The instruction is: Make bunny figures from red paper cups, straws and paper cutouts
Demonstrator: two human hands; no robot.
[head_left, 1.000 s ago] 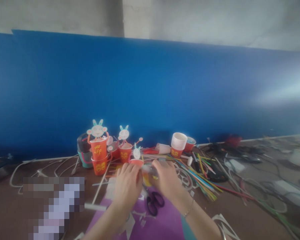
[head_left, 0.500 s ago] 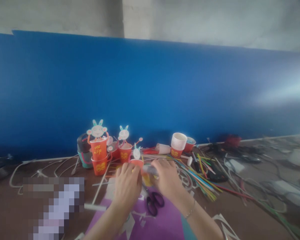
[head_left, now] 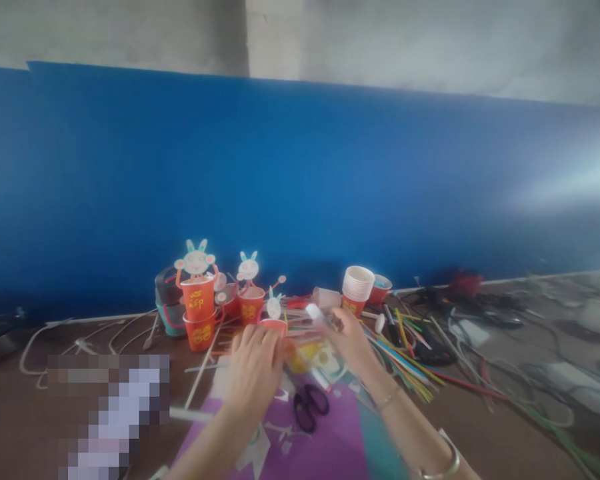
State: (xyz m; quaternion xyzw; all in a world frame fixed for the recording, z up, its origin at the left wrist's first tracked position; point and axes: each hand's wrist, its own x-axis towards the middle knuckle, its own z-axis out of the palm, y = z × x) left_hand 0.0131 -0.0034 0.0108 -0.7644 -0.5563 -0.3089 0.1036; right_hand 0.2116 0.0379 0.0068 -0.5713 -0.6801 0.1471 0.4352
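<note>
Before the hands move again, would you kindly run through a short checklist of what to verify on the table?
1. Right hand grips the white stick-like object: ok, raised above the straws.
2. Left hand rests flat on the paper pieces: ok.
3. Exactly what lies under the left hand: cannot tell, hidden.
4. Black scissors free of both hands: ok, lying on the purple sheet.
5. Rabbit cups upright: ok.
6. Loose coloured straws kept tidy: not ok, scattered.

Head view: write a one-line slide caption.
Right hand lifts a white stick; left hand rests beside scissors.
</note>
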